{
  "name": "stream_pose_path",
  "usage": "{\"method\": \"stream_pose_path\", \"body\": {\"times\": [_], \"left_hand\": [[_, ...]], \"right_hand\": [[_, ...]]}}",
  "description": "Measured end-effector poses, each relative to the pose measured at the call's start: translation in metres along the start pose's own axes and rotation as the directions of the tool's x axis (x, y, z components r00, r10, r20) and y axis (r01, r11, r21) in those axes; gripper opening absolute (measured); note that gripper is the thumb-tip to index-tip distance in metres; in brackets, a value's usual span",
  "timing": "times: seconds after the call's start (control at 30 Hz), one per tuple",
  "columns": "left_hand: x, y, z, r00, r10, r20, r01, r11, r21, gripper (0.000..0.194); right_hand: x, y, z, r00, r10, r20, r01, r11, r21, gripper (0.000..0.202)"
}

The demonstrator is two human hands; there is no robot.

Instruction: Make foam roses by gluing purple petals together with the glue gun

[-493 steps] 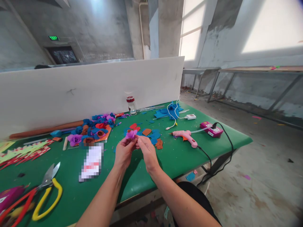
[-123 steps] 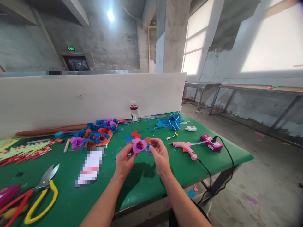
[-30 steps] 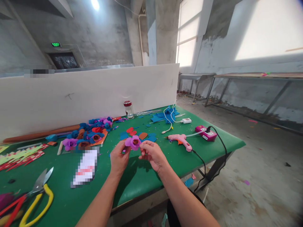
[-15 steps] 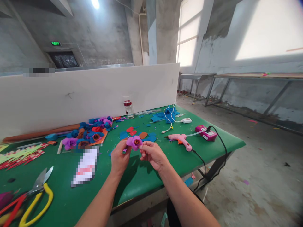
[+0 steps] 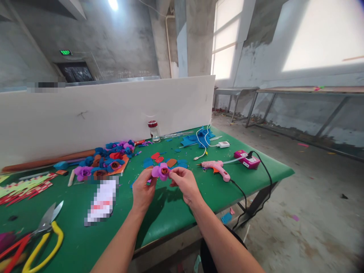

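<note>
Between my hands, above the green table [image 5: 165,227], is a purple craft flower [image 5: 160,171] with a brown rolled centre. My left hand [image 5: 144,187] pinches its left side. At its right edge, the fingertips of my right hand [image 5: 183,184] are pinched on a petal. Just beyond the flower lie loose petal pieces in blue, red [image 5: 159,159] and brown [image 5: 171,163]. A pink glue gun [image 5: 216,167] rests to the right of my right hand, with a glue stick in its rear.
Finished-looking flowers [image 5: 108,161] are heaped at the left back. Large scissors [image 5: 47,231] with red and yellow handles lie front left. A lidded glass jar [image 5: 154,132] stands by the white board [image 5: 113,110]. A magenta power socket [image 5: 247,159] and cables occupy the right side.
My right hand's fingers have curled in closer and shifted slightly at the flower's right petal. The flower and my left hand stay nearly in place.
</note>
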State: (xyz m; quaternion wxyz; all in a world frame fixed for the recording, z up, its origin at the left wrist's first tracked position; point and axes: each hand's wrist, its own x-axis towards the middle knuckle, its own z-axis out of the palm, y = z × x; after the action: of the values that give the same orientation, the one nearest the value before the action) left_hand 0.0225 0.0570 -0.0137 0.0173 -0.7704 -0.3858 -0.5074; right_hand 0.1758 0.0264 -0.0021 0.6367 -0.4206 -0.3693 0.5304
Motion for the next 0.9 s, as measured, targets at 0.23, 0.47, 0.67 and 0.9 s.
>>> {"method": "stream_pose_path", "body": {"times": [0.23,0.47,0.67,0.9], "left_hand": [[-0.0015,-0.0007,0.0011,1.0,0.026,0.007,-0.026,1.0,0.003,0.012],[-0.0016,0.0001,0.0006,0.999,-0.045,0.023,0.046,0.998,-0.033,0.012],[-0.0014,-0.0041,0.0047,0.966,-0.239,0.098,0.257,0.92,-0.296,0.017],[-0.0011,-0.0076,0.0052,0.968,-0.236,0.087,0.251,0.905,-0.342,0.018]], "right_hand": [[0.0005,0.0008,-0.0025,0.994,0.09,0.06,-0.095,0.991,0.093,0.02],[0.0018,0.0028,-0.0048,0.994,0.089,0.063,-0.097,0.986,0.133,0.028],[0.0014,0.002,-0.0084,0.939,0.223,0.261,-0.295,0.913,0.281,0.036],[0.0002,-0.0005,-0.0021,0.992,-0.115,0.055,0.11,0.99,0.086,0.024]]}}
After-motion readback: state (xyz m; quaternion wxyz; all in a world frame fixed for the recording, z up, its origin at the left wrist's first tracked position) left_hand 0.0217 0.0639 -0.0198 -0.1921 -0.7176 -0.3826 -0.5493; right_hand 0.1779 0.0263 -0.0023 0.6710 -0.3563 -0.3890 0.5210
